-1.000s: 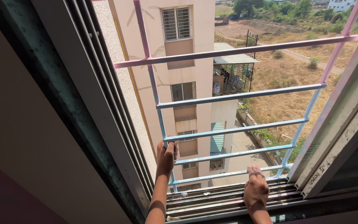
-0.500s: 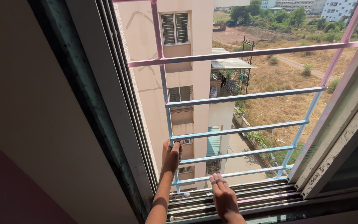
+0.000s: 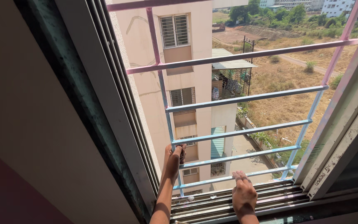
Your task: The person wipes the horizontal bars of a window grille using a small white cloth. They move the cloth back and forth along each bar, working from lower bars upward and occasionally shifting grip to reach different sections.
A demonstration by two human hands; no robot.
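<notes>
I look out through an open window fitted with a metal grille (image 3: 245,98) of light blue and pink bars. My left hand (image 3: 175,157) reaches out and curls its fingers around the grille's left upright bar (image 3: 172,137), just below the second bar from the bottom. My right hand (image 3: 243,193) lies palm down on the ribbed window track (image 3: 278,195), fingers together, with the fingertips against the lowest blue bar. It holds nothing.
The window frame (image 3: 117,103) slants down the left side and a worn white frame (image 3: 344,137) rises on the right. Beyond the grille stand a beige apartment block (image 3: 187,62), dry ground and distant trees far below.
The view shifted so the grille sits more to the right. My right hand slid left along the track, then settled flat near the lowest bar. My left hand stayed on the upright.
</notes>
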